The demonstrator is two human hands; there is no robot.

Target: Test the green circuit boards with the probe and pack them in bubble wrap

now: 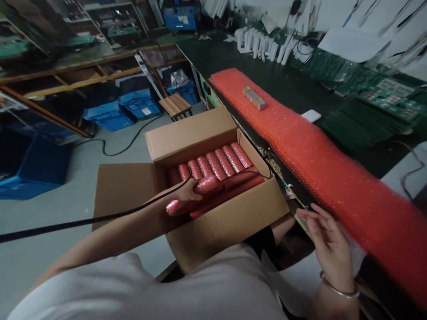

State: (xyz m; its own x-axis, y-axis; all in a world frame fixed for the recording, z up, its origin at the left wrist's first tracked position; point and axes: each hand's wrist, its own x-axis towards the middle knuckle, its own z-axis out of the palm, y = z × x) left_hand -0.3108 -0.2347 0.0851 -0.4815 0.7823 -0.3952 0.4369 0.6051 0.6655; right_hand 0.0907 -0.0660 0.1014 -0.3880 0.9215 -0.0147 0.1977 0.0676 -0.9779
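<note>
Bubble-wrapped roll (200, 189) grasped by left hand (187, 193) inside open cardboard box (230, 222), near left; right hand (328, 246), fingers loose, empty, touching red bubble-wrap sheet (320, 164), near right.

The single camera is sitting on the person's head, looking forward and steeply down. It is centring on the open brown cardboard box (233, 226), which is standing close, within arm's reach, just beyond the person's white-clad lap (213, 289). Right of the box it is taking in the long red bubble-wrap sheet (333, 178) lying on the dark workbench (287, 84). Far beyond the box, to the left, it is catching blue plastic crates (110, 116) on the floor.
</note>
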